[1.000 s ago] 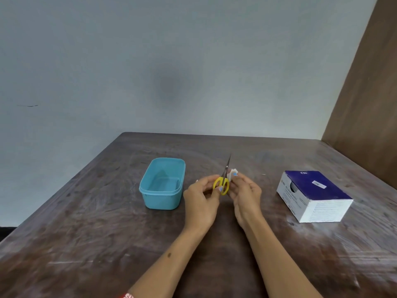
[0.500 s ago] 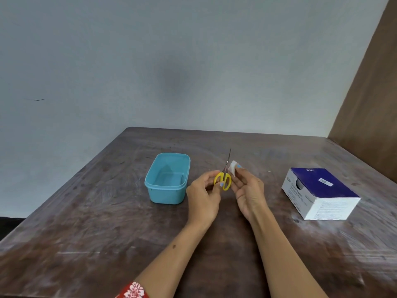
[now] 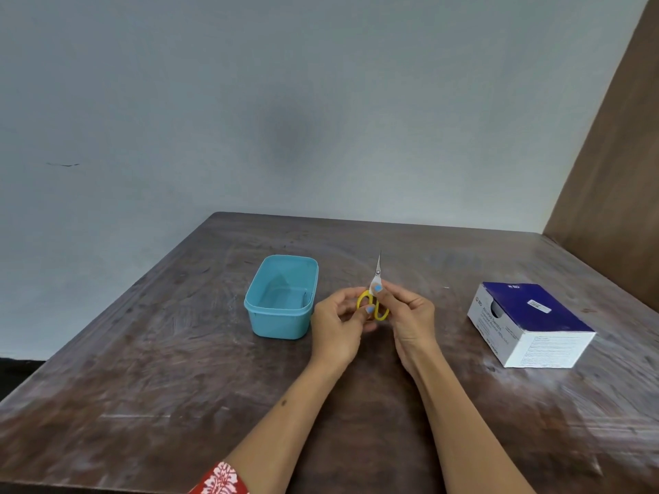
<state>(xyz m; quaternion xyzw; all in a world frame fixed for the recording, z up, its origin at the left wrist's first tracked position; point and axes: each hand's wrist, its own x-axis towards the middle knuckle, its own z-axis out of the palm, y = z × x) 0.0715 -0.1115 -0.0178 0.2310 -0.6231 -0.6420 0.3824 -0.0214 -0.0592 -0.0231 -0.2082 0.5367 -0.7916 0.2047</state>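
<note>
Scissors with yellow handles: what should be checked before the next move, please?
1. Left hand grips the scissors by the handles: ok.
2. Blades closed, tip pointing away from the person: ok.
3. Right hand pinches the white pad against the scissors: ok.
4. Blue tub open, close beside the left hand: ok.
5. Blades clean: cannot tell.

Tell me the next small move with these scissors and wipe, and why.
Probably slide the wipe up the scissors toward the tip: the right hand pinches it low on the blades, the left hand holds the yellow handles, and the upper blade looks uncovered.
</note>
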